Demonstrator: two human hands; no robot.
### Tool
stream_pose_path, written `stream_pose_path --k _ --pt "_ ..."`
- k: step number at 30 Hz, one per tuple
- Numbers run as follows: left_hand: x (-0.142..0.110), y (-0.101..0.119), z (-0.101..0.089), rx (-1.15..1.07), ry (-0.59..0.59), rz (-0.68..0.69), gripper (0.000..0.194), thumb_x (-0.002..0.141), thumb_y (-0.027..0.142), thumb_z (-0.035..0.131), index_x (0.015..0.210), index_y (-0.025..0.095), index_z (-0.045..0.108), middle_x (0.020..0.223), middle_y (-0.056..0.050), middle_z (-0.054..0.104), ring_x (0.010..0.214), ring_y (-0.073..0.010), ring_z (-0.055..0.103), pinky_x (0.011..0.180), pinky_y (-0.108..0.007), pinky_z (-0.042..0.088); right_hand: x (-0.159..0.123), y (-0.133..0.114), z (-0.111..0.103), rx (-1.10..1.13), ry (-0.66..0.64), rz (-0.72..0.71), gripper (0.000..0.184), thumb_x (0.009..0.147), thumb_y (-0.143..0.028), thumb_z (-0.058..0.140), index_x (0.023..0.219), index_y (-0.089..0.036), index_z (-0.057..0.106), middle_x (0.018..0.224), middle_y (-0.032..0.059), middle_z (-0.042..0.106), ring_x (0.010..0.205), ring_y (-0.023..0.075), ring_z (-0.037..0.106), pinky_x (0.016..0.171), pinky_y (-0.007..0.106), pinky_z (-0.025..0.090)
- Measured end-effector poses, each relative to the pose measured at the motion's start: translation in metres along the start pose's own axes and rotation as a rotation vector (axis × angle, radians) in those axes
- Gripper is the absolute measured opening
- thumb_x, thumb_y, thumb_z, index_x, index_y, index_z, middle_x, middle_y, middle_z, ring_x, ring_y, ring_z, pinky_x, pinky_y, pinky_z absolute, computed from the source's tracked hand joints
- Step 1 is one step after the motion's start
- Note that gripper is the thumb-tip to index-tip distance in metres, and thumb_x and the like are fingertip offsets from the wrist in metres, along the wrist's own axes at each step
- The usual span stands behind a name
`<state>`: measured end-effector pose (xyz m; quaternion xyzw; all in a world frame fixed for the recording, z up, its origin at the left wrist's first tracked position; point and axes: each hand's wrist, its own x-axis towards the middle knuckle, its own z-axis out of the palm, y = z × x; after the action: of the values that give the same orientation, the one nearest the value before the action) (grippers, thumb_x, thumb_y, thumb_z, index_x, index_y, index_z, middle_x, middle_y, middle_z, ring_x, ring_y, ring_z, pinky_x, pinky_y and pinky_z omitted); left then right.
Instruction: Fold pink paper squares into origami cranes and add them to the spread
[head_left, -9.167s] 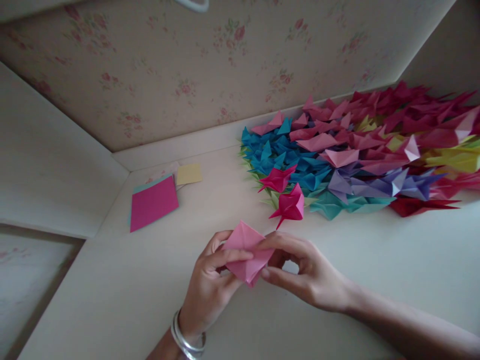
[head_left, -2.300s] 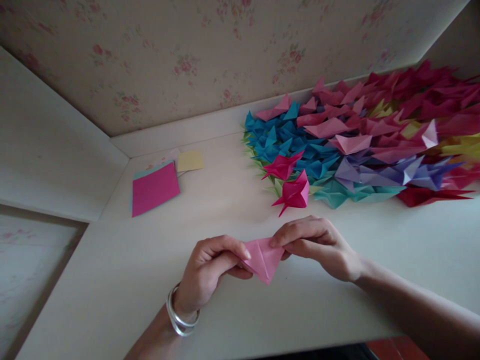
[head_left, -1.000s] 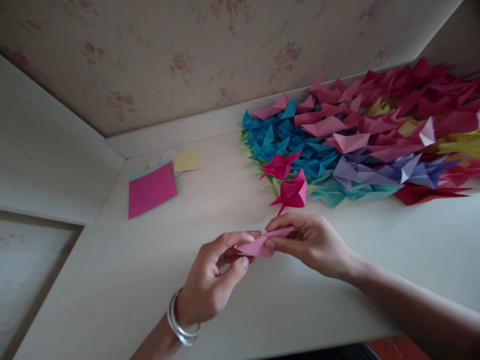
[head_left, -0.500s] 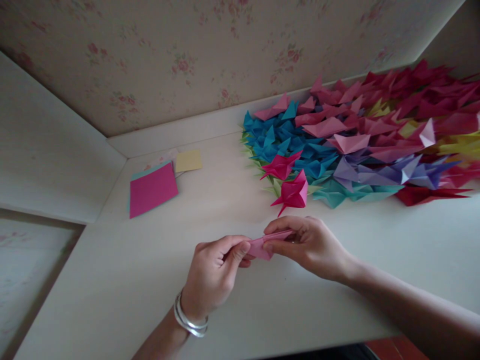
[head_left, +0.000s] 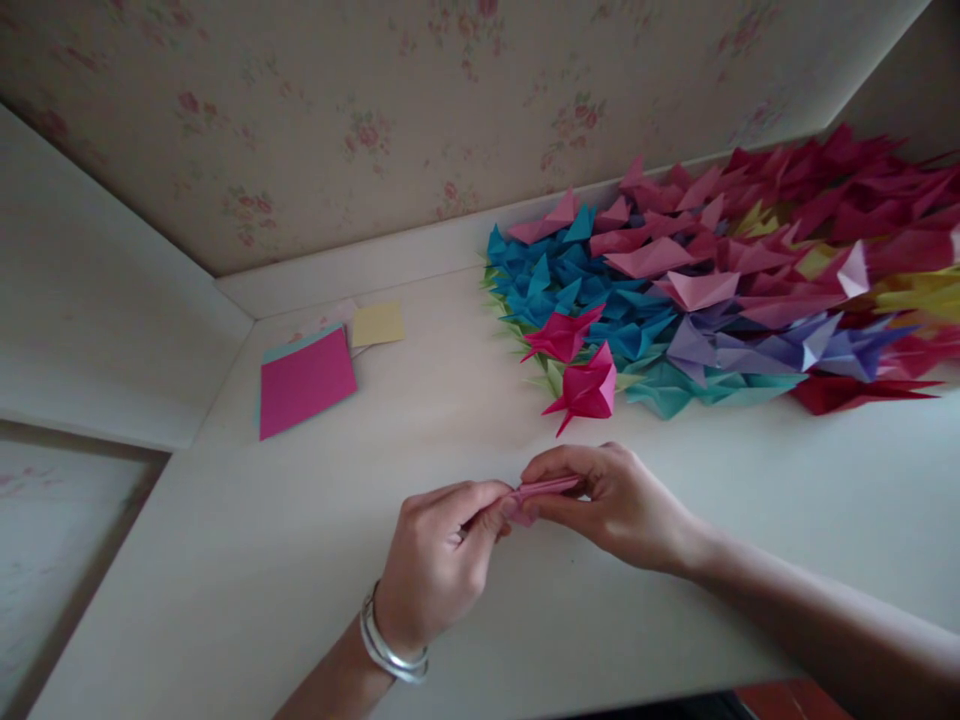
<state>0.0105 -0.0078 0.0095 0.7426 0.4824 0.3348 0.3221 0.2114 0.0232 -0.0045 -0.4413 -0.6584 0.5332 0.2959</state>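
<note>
Between my two hands is a small piece of folded pink origami paper (head_left: 551,487), held just above the white tabletop. My left hand (head_left: 446,555), with silver bangles at the wrist, pinches its left end between thumb and fingers. On the other side, my right hand (head_left: 604,500) grips the upper right part, thumb below and index finger above. Fingertips cover much of the paper, so its full shape is hidden. Just beyond my right hand sit two bright pink folded paper cranes (head_left: 589,385).
A large heap of folded paper cranes (head_left: 652,255) in blue, pink, purple, yellow and red fills the back right. At the left lie a magenta paper stack (head_left: 307,385) and a yellow paper square (head_left: 379,324). A flowered wall (head_left: 315,130) rises behind the white table (head_left: 247,560).
My left hand has moved slightly right, closer to my right hand. The pink paper has turned, showing less of its flat lower flap. Both hands keep hold of it.
</note>
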Motion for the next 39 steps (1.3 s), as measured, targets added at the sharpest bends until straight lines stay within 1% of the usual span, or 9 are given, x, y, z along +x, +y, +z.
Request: stream_pose_path --k 6,8,11,13,17,21,31,36,39 --pt "0.000 0.002 0.001 0.114 -0.006 0.106 0.013 0.091 0.014 0.062 0.101 0.017 0.070 0.093 -0.006 0.074 0.085 -0.0185 0.067 0.079 -0.029 0.051 -0.002 0.004 0.003 0.050 -0.011 0.006 0.017 0.082 -0.030 0.073 0.095 -0.020 0.068 0.081 0.0024 0.079 0.075 0.0197 0.076 0.066 0.024 0.059" --pt "0.000 0.001 0.003 0.171 0.000 0.164 0.014 0.090 0.011 0.061 0.101 0.016 0.069 0.091 -0.006 0.073 0.082 -0.0198 0.064 0.077 -0.032 0.049 -0.002 0.006 0.006 0.010 -0.037 -0.009 0.018 0.084 -0.031 0.071 0.097 -0.020 0.066 0.078 0.0021 0.078 0.073 0.0195 0.075 0.063 0.025 0.058" --pt "0.000 -0.001 0.006 0.221 -0.011 0.202 0.018 0.091 0.005 0.055 0.090 0.016 0.069 0.077 -0.005 0.070 0.069 -0.0184 0.057 0.069 -0.033 0.045 -0.003 0.007 0.008 0.009 -0.088 -0.028 0.019 0.086 -0.030 0.070 0.102 -0.021 0.063 0.077 0.0005 0.077 0.073 0.0178 0.074 0.064 0.023 0.056" --pt "0.000 -0.002 0.006 0.243 0.005 0.187 0.019 0.092 0.005 0.055 0.084 0.016 0.068 0.072 -0.004 0.067 0.067 -0.0184 0.054 0.066 -0.032 0.043 -0.003 0.006 0.008 -0.004 -0.097 -0.052 0.016 0.087 -0.029 0.069 0.099 -0.021 0.065 0.079 0.0003 0.077 0.073 0.0163 0.073 0.064 0.021 0.054" --pt "-0.001 -0.002 0.004 0.237 0.056 0.128 0.016 0.092 0.009 0.056 0.081 0.015 0.066 0.070 -0.005 0.062 0.068 -0.0189 0.053 0.064 -0.031 0.042 -0.002 0.000 0.003 -0.111 -0.058 -0.113 0.017 0.089 -0.035 0.067 0.087 -0.019 0.073 0.072 -0.0004 0.075 0.060 0.0119 0.065 0.052 0.018 0.046" --pt "-0.001 -0.001 0.002 0.170 0.059 0.065 0.017 0.093 0.009 0.055 0.082 0.016 0.065 0.073 -0.004 0.063 0.071 -0.0183 0.056 0.067 -0.030 0.044 -0.001 -0.004 -0.001 -0.117 -0.067 -0.145 0.019 0.093 -0.034 0.062 0.090 -0.022 0.077 0.073 -0.0027 0.076 0.055 0.0090 0.061 0.051 0.018 0.042" --pt "0.000 0.001 0.003 0.160 0.017 -0.035 0.017 0.092 0.010 0.055 0.082 0.018 0.066 0.077 -0.004 0.064 0.075 -0.0185 0.060 0.069 -0.029 0.045 0.002 -0.008 -0.001 -0.086 -0.115 -0.100 0.024 0.097 -0.021 0.053 0.093 -0.023 0.077 0.089 -0.0017 0.077 0.079 0.0135 0.070 0.071 0.019 0.049" --pt "0.000 0.000 0.002 0.153 0.008 -0.044 0.016 0.093 0.012 0.055 0.083 0.018 0.066 0.077 -0.004 0.064 0.075 -0.0183 0.061 0.068 -0.028 0.046 0.001 -0.009 0.000 -0.035 -0.121 -0.064 0.024 0.096 -0.020 0.054 0.092 -0.023 0.077 0.091 -0.0003 0.078 0.083 0.0169 0.072 0.075 0.023 0.053" --pt "0.001 -0.001 0.002 0.145 -0.007 -0.028 0.019 0.094 0.012 0.053 0.081 0.018 0.066 0.076 -0.003 0.065 0.073 -0.0172 0.061 0.068 -0.027 0.045 0.001 -0.009 -0.001 -0.039 -0.098 -0.001 0.022 0.094 -0.023 0.057 0.089 -0.022 0.078 0.087 0.0011 0.078 0.078 0.0180 0.071 0.071 0.025 0.053"
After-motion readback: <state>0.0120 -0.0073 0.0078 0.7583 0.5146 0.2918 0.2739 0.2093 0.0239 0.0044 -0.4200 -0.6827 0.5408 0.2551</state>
